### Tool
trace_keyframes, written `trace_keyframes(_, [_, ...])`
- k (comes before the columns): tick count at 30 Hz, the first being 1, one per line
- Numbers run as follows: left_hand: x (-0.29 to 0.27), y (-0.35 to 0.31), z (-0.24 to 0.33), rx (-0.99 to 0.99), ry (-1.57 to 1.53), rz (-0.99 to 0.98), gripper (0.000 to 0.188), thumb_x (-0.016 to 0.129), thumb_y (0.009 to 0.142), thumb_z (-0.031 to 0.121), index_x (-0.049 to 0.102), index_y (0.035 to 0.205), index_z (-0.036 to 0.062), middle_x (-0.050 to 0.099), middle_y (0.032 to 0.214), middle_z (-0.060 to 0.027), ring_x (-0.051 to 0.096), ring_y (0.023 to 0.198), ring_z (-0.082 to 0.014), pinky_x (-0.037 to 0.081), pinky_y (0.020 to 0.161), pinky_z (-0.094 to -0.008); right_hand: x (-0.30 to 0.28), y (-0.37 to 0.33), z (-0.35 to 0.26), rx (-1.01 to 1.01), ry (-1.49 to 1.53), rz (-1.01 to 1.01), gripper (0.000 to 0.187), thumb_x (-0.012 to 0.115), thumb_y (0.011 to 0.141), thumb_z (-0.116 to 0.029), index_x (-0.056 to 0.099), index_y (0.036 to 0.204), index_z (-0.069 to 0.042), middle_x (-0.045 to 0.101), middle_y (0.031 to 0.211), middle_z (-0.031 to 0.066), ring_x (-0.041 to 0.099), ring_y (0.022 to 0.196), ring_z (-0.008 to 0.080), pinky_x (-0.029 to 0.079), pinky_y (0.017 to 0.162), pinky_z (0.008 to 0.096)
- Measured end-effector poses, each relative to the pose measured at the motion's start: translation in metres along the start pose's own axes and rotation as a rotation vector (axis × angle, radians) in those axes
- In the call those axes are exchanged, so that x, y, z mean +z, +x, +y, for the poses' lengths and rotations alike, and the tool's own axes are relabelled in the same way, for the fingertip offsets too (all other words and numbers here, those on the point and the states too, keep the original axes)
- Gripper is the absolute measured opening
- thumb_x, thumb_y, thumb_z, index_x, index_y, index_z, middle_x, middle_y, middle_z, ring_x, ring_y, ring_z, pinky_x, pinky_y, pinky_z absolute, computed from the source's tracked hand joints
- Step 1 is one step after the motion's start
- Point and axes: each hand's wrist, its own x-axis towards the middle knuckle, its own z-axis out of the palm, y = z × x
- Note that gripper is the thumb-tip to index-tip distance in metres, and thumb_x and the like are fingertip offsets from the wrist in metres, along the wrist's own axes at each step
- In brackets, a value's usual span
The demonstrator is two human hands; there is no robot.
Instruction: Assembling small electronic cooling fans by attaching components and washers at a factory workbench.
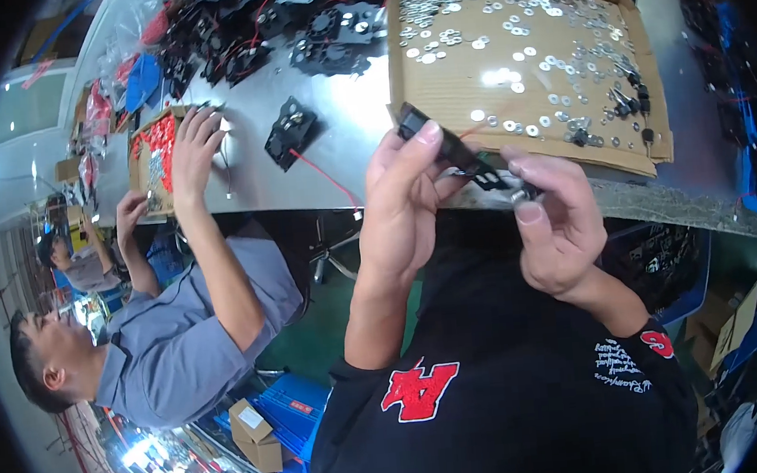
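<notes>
Head view: both hands work a small black fan (456, 152) at the desk (343, 124) edge, six o'clock of the washer-strewn cardboard tray (524, 56). I'd keep it level and steady. My left hand (403, 203) fingers are closed around its body; my right hand (555, 222) fingers pinch its near end. A co-worker's hand (193, 144) rests at nine o'clock.

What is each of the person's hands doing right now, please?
Left hand: closed on the black fan, gripping its left end.
Right hand: fingers pinched at the fan's right end; what they pinch cannot be told.
</notes>
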Motion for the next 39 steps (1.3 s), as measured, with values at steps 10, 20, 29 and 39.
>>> trace_keyframes(10, [0.032,-0.021,-0.011,0.265,0.745,0.166,0.045,0.076,0.086,0.021,0.055,0.116,-0.0036,0.063,0.102,-0.013,0.063,0.083,-0.0165,0.051,0.075,-0.0285,-0.018,0.05,0.006,-0.002,-0.298,0.18,0.025,0.065,0.094,-0.005,0.064,0.116,0.005,0.065,0.109,0.0127,0.061,0.09,0.013,0.05,0.076,0.0235])
trace_keyframes(20, [0.045,-0.007,-0.004,1.024,1.61,-0.089,0.088,0.081,0.062,0.008,0.04,0.139,-0.0071,0.051,0.121,-0.0227,0.051,0.111,-0.0408,0.043,0.096,-0.048,-0.02,0.068,-0.018,0.323,0.08,0.092,0.023,0.066,0.094,-0.012,0.067,0.111,0.004,0.07,0.099,0.0129,0.068,0.085,0.0155,0.055,0.069,0.0261])
trace_keyframes(29, [0.032,-0.004,-0.009,0.599,1.286,0.002,0.073,0.085,0.073,0.026,0.046,0.128,-0.0023,0.055,0.094,-0.0186,0.057,0.086,-0.036,0.047,0.078,-0.0409,-0.046,0.06,-0.016,0.358,0.255,0.229,0.025,0.059,0.098,-0.006,0.062,0.12,0.003,0.067,0.102,0.0075,0.063,0.088,0.0109,0.051,0.077,0.0229])
trace_keyframes(39, [-0.008,0.007,-0.021,-0.187,-0.373,-0.59,0.065,0.064,0.07,0.011,0.045,0.13,-0.0076,0.055,0.103,-0.0135,0.06,0.096,-0.0304,0.055,0.085,-0.0428,-0.03,0.036,-0.028,0.243,0.466,0.004,0.026,0.056,0.09,0.012,0.057,0.116,0.008,0.063,0.104,0.0178,0.068,0.079,0.0269,0.059,0.063,0.0368])
